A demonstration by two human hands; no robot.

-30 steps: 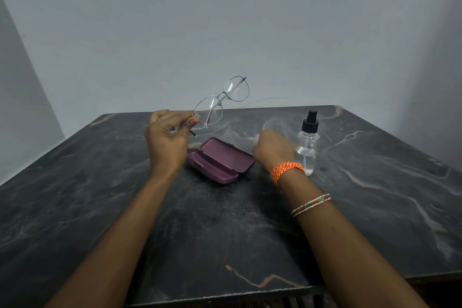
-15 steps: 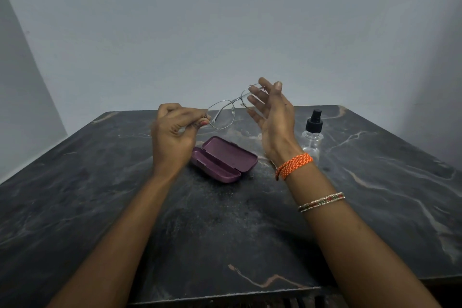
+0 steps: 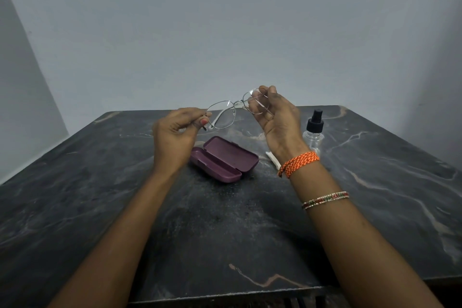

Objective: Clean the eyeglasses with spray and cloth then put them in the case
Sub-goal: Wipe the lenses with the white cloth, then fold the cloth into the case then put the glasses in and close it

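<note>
Thin metal-framed eyeglasses (image 3: 233,105) are held in the air above the table between both hands. My left hand (image 3: 175,135) pinches the left end of the frame at the temple. My right hand (image 3: 277,117) grips the right lens rim with its fingertips. Below them a purple eyeglass case (image 3: 225,159) lies open on the dark marble table (image 3: 225,220). A clear spray bottle (image 3: 314,130) with a black nozzle stands upright to the right of my right hand. A sliver of pale cloth (image 3: 273,160) shows beside my right wrist, mostly hidden by it.
A grey wall rises just behind the table's far edge. The table's front edge (image 3: 225,299) runs along the bottom of the view. Orange thread and a beaded bangle circle my right forearm.
My right hand rose from the table beside the bottle and took hold of the right lens rim. The glasses swung from tilted up to nearly level between both hands.
</note>
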